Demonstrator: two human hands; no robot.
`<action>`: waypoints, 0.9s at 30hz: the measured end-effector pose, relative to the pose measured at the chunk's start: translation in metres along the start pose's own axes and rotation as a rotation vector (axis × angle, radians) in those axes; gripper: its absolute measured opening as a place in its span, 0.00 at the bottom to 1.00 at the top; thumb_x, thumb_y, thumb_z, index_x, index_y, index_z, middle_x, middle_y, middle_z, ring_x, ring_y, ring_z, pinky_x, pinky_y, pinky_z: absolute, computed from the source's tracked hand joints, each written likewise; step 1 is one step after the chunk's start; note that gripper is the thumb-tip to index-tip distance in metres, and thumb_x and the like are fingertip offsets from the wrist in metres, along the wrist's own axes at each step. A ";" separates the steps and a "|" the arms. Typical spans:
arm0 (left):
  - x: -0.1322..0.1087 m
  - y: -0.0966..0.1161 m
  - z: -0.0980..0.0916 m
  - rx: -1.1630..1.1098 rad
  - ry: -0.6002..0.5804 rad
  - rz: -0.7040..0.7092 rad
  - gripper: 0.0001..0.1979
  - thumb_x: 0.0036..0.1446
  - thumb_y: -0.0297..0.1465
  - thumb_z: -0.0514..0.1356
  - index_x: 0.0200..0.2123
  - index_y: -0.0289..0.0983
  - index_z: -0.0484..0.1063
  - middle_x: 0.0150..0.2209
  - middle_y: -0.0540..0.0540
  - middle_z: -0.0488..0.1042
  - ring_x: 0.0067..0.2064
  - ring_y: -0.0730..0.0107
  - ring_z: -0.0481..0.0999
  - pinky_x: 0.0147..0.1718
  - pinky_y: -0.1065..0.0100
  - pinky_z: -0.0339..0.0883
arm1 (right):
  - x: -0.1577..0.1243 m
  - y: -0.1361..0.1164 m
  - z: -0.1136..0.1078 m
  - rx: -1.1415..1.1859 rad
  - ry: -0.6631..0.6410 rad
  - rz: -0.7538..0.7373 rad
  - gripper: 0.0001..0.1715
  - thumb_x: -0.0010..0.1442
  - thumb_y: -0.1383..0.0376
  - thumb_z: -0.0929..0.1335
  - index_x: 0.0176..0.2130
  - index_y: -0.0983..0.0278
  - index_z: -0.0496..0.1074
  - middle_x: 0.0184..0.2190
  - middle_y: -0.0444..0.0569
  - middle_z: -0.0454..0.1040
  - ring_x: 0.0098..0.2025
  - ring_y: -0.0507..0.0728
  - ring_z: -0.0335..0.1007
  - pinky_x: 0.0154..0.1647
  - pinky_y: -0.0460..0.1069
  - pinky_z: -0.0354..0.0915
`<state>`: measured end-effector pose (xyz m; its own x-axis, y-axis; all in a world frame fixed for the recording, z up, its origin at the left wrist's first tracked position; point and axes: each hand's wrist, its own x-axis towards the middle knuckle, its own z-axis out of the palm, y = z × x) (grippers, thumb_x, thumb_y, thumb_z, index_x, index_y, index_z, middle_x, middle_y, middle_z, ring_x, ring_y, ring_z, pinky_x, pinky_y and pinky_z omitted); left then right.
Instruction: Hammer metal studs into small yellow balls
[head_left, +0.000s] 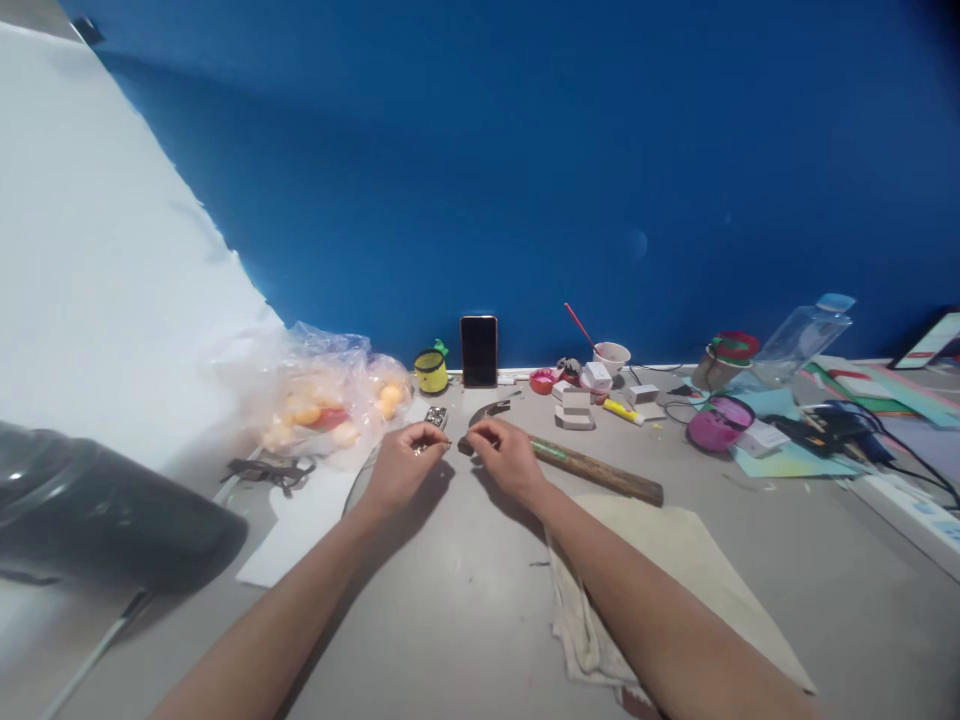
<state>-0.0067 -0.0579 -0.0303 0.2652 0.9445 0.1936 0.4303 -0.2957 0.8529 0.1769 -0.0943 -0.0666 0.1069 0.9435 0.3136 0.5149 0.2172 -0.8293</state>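
My left hand (405, 462) is closed in a pinch on a small metal piece whose tip points right. My right hand (506, 455) is also pinched shut, its fingertips on something small and dark next to the head of a hammer (592, 467). The two hands nearly meet over the grey table (465, 600). The hammer has a wooden handle with a green band and lies behind my right hand, its handle running to the right. A small metal object (436, 416) lies just behind my left hand.
A beige cloth (675, 560) lies under my right forearm. A plastic bag of fruit (330, 400) and a white sheet sit left. A phone (478, 350), yellow cup (431, 371), white blocks (574, 408), bottle (802, 338) and cables crowd the back and right. A black object (97, 510) lies at the left.
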 end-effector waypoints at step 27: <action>-0.015 -0.030 0.006 -0.239 -0.198 0.060 0.11 0.50 0.28 0.59 0.37 0.38 0.78 0.32 0.48 0.76 0.32 0.68 0.73 0.33 0.67 0.67 | -0.004 0.013 0.012 0.665 -0.275 0.475 0.16 0.43 0.61 0.80 0.30 0.66 0.76 0.22 0.44 0.75 0.19 0.48 0.65 0.21 0.45 0.60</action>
<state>-0.0182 -0.0638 -0.0617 0.4572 0.8732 0.1687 0.1997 -0.2856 0.9373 0.1729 -0.0919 -0.0836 -0.0694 0.9800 -0.1868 -0.1462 -0.1952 -0.9698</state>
